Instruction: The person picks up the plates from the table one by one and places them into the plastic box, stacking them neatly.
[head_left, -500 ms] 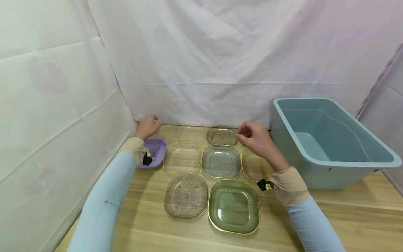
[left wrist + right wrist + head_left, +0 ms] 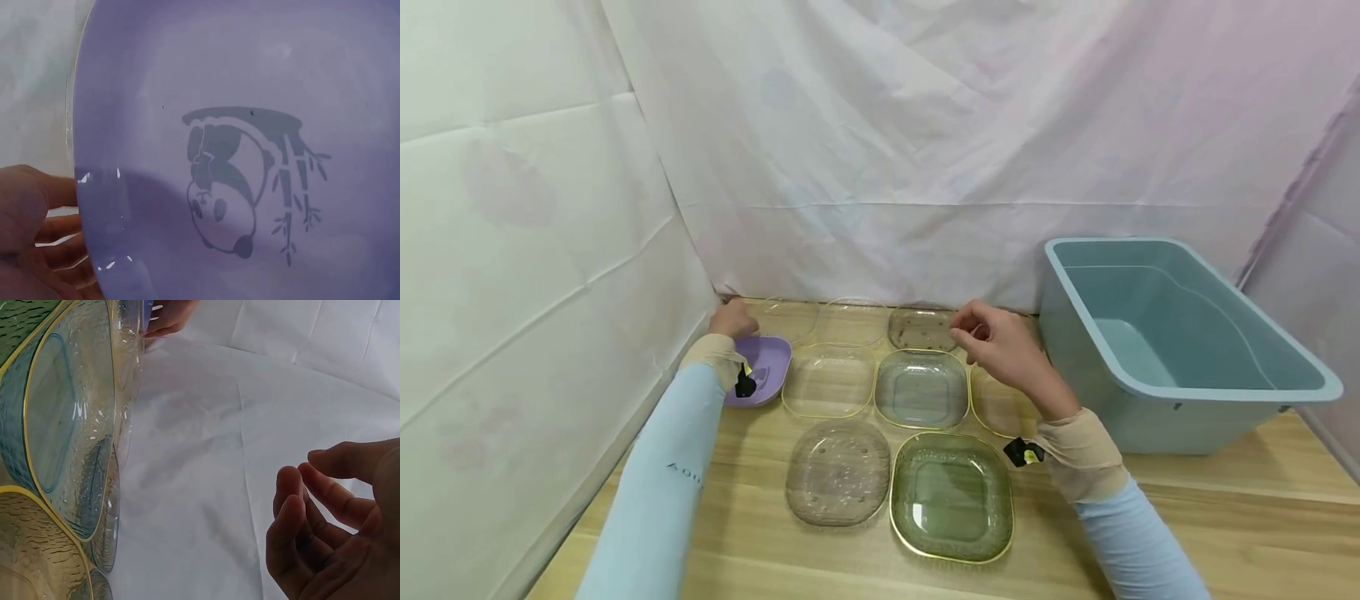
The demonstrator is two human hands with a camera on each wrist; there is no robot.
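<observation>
here, the left hand (image 2: 731, 319) is reaching to the far left corner of the table (image 2: 1187, 533) and is touching the far rim of a purple plate (image 2: 766, 364), with its fingers (image 2: 37, 225) lying behind the plate's edge in the left wrist view; whether they are actually clamping the rim i cannot tell. the purple plate is sitting at the left end of the middle row, close to the white sheet (image 2: 535, 250) on the left, and a panda and bamboo drawing (image 2: 240, 181) is showing on its inner face. the right hand (image 2: 1003, 347) is hovering above the table, just beyond a clear square plate with a gold rim (image 2: 996, 408), and its fingers (image 2: 300, 506) are loosely curled and holding nothing. between the two hands a bluish square plate (image 2: 921, 387) is lying beside another clear square plate (image 2: 829, 382), and a brownish plate (image 2: 921, 329) and two clear ones are lying behind them near the back sheet. nearer the person, a round clear plate with dots (image 2: 838, 472) is lying just beside a green square plate with a gold rim (image 2: 952, 496). a blue plastic tub (image 2: 1157, 392) is standing on the table to the right of the plates. both arms are wearing light blue sleeves (image 2: 658, 492).
</observation>
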